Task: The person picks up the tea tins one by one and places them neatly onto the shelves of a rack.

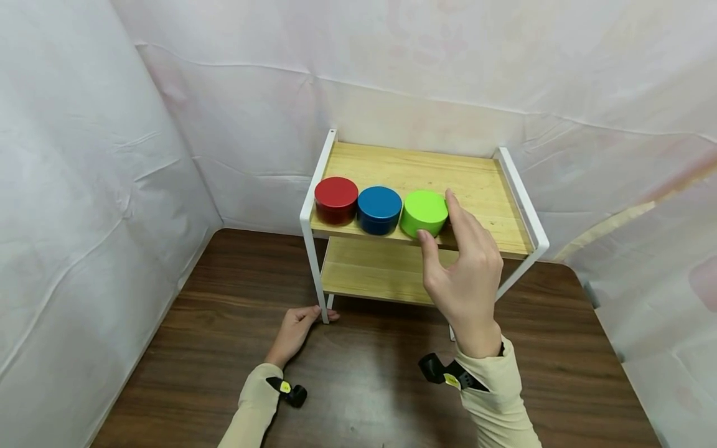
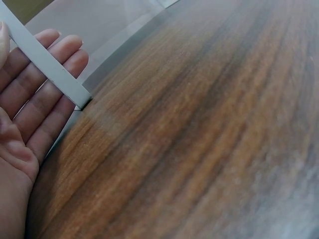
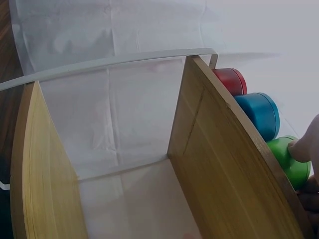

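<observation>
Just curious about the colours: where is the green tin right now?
The green tin sits on the rack's top shelf, right of the blue tin, touched by the right hand.

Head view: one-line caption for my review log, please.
Right hand fingers pinch the green tin beside blue and red tins on the shelf; left hand steadies its leg.

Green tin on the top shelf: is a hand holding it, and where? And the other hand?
The right hand pinches the green tin by its side wall, thumb in front. The left hand touches the rack's front left leg at its foot.
</observation>
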Demonstrator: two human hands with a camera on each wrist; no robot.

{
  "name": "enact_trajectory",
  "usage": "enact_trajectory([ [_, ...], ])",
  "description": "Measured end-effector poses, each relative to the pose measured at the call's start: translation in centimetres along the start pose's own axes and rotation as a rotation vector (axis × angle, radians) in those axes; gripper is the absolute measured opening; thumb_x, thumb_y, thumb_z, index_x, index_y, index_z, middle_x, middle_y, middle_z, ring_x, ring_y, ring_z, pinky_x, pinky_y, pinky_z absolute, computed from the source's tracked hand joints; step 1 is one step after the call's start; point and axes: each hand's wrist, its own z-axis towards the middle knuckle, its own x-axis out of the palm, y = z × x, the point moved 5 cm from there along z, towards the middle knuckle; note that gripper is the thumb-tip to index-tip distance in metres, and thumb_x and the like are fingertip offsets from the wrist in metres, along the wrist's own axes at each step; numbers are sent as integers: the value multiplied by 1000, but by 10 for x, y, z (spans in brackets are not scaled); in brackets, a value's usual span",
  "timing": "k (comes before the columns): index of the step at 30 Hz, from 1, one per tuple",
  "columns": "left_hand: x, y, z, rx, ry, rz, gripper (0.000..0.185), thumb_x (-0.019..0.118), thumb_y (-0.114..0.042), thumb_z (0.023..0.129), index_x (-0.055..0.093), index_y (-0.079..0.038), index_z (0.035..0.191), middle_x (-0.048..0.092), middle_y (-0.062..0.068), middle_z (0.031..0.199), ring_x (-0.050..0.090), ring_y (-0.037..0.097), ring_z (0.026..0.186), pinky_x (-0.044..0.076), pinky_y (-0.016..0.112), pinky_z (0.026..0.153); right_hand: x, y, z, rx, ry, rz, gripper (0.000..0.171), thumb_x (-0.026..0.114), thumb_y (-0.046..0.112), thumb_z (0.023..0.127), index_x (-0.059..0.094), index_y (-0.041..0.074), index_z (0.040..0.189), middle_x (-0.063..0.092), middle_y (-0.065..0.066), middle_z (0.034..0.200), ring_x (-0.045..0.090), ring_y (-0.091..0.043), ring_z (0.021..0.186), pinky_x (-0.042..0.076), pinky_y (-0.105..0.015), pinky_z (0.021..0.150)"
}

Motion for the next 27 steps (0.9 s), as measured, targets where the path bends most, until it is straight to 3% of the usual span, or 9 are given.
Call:
enact_trajectory([
  [16,-1,2,-3,-4,-1,9,41,48,-26,114,82,-2,112,80,17,114,73,16,120,51,18,104,1,-2,-6,-27,-23,-18,64,79,15,95,54,1,153,69,-20,139,66,-39,128,48,-55,109],
  [21,-1,-2,0,1,-12,-2,41,50,-26,113,82,-1,111,80,18,113,74,21,120,53,19,103,-1,-4,-10,-83,-66,47,59,72,4,97,54,2,153,65,-15,147,60,-37,137,42,-51,118],
  [27,0,1,1,9,-7,17,42,49,-28,114,82,-2,113,81,16,114,75,14,117,53,18,103,-10,-7,-24,-167,-78,134,60,63,-13,94,52,-4,152,61,-19,151,54,-37,142,36,-42,126],
])
